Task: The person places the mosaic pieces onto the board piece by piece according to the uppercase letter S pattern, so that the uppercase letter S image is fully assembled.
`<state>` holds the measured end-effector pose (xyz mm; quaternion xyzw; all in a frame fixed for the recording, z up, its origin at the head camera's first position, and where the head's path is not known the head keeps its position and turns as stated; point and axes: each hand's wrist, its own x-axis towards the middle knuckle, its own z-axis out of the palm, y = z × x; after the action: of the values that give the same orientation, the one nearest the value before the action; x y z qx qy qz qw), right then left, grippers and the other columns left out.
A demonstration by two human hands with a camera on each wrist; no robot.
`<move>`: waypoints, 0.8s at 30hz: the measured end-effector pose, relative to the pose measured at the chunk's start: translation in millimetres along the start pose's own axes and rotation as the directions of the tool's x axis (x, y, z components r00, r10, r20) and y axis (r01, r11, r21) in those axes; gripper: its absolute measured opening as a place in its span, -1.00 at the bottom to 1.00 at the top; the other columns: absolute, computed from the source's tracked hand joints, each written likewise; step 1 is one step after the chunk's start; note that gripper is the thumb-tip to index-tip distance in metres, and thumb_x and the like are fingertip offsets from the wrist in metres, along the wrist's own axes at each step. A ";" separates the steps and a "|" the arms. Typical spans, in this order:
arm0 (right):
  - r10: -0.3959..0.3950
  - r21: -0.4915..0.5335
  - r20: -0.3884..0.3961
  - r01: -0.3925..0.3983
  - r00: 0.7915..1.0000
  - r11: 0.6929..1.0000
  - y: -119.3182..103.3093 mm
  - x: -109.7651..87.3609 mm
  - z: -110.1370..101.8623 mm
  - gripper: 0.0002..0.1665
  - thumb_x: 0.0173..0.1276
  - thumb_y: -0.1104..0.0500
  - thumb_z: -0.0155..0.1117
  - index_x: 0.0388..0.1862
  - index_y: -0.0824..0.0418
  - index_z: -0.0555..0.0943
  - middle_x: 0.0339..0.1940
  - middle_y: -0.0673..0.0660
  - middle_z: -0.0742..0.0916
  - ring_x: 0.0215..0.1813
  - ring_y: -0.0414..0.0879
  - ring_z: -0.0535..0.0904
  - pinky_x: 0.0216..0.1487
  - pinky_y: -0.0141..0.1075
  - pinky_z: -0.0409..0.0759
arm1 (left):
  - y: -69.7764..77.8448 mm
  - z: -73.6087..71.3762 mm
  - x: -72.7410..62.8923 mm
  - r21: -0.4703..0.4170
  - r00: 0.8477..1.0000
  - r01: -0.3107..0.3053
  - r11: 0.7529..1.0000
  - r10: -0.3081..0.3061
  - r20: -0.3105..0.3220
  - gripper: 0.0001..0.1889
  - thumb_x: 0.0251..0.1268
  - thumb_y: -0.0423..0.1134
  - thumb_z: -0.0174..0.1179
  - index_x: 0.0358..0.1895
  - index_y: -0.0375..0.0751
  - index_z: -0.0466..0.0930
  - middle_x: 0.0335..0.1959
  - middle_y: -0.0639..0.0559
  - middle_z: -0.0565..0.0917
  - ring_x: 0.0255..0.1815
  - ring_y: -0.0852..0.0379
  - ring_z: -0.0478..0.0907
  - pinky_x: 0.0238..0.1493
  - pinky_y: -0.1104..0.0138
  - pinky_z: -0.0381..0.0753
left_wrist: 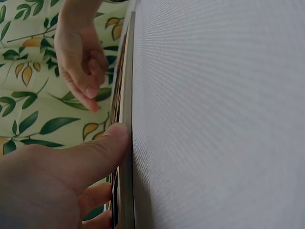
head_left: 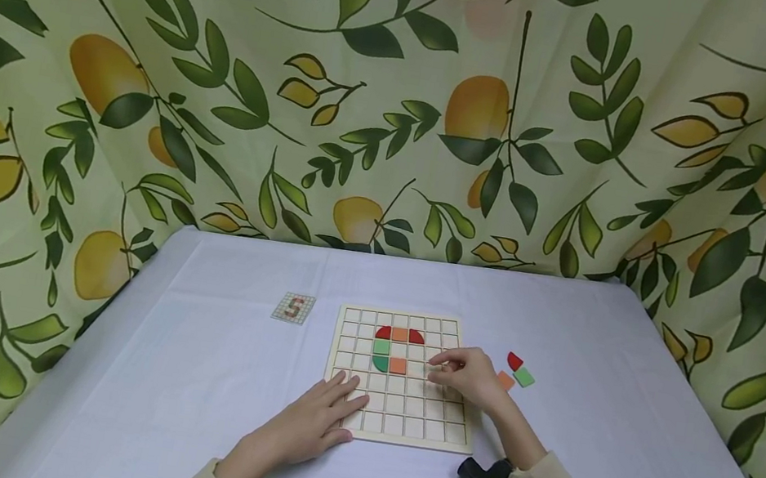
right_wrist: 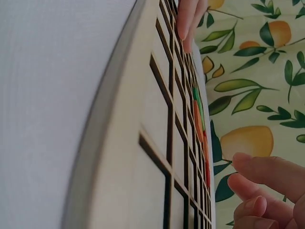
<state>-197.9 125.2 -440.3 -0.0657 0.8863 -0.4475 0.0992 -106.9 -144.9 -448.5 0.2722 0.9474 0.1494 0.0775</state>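
Beneath the left hand (head_left: 305,424), the board's (head_left: 410,429) corner is hidden from above.

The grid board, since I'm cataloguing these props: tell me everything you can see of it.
The grid board is pale, roughly square and looks wooden, with a plain rim and thin ridges dividing it into square cells. It lies flat on the white tablecloth. Six coloured pieces, red, orange and green, sit in cells toward its far side. The left hand rests on its near left corner, thumb at the edge; the right hand hovers over its right side.
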 end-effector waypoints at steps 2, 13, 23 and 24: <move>-0.006 -0.010 -0.005 0.006 1.000 1.000 1.7 -0.1 -3.2 -0.78 0.12 0.25 0.45 -0.24 0.31 0.74 -0.62 -0.02 0.45 -0.46 -0.16 0.31 -0.51 -0.45 0.21 | 0.1 -0.1 -0.4 0.000 1.000 -0.001 1.000 0.001 0.000 -0.45 0.41 -0.01 0.05 0.43 0.01 0.29 0.52 -0.08 0.24 0.58 -0.13 0.10 0.52 -0.04 0.20; -0.015 -0.042 0.023 0.016 1.000 0.999 12.5 -4.2 -24.0 -0.76 0.15 0.22 0.43 -0.20 0.31 0.72 -0.60 0.00 0.48 -0.48 -0.15 0.34 -0.59 -0.43 0.24 | 0.1 -0.1 0.0 -0.012 1.000 -0.014 1.000 0.013 -0.015 -0.46 0.42 -0.02 0.04 0.42 -0.02 0.30 0.52 -0.11 0.25 0.57 -0.15 0.11 0.51 -0.06 0.21; -0.006 -0.072 0.028 0.008 1.000 0.997 20.9 -13.4 -41.0 -0.71 0.14 0.21 0.43 -0.17 0.33 0.71 -0.58 0.01 0.56 -0.46 -0.18 0.38 -0.55 -0.44 0.31 | -1.0 1.8 1.2 -0.002 1.000 -0.001 1.000 0.001 -0.006 -0.45 0.42 -0.01 0.03 0.43 0.00 0.29 0.53 -0.09 0.23 0.59 -0.14 0.08 0.52 -0.04 0.20; -0.008 -0.073 0.030 0.011 1.000 0.997 22.3 -13.8 -42.5 -0.71 0.14 0.21 0.43 -0.16 0.33 0.71 -0.57 0.01 0.56 -0.46 -0.18 0.38 -0.54 -0.45 0.32 | -1.1 1.8 1.3 -0.004 1.000 0.001 1.000 -0.001 -0.005 -0.45 0.42 -0.01 0.03 0.43 0.00 0.29 0.53 -0.09 0.23 0.59 -0.14 0.08 0.52 -0.05 0.20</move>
<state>-195.0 174.4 -432.1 -0.0802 0.9003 -0.4140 0.1078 -108.1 -144.6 -450.6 0.2714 0.9474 0.1519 0.0758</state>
